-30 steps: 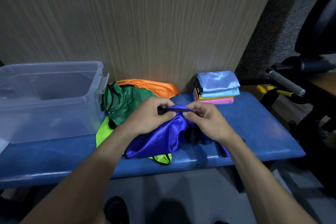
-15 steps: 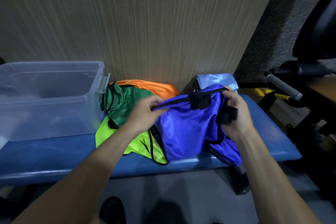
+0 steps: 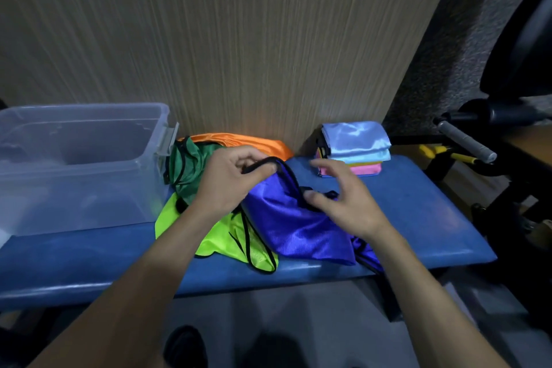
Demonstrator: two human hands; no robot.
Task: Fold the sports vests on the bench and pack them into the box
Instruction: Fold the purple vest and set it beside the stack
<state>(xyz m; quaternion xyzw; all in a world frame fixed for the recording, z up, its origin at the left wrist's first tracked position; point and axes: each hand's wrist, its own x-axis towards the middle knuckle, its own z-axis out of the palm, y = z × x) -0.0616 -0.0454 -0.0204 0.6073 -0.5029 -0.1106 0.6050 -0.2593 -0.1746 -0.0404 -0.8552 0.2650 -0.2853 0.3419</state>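
Note:
A shiny purple vest (image 3: pixel 294 227) with black trim lies on the blue bench (image 3: pixel 418 218). My left hand (image 3: pixel 230 179) pinches its black strap at the upper left. My right hand (image 3: pixel 343 200) hovers over the vest with fingers spread, its thumb near the black trim, holding nothing that I can see. A lime vest (image 3: pixel 227 242), a green vest (image 3: pixel 191 170) and an orange vest (image 3: pixel 239 142) lie crumpled beside and behind it. A clear plastic box (image 3: pixel 74 164) stands on the bench at the left.
A stack of folded vests (image 3: pixel 355 145), light blue on top with yellow and pink below, sits at the bench's back right against a wooden panel. Black gym equipment with a grey handle (image 3: pixel 466 142) stands to the right. The grey floor lies below the bench's front edge.
The purple vest, stretched up between both hands half a second ago, has come down onto the bench. My right hand has let go of it and opened; my left keeps hold of the strap.

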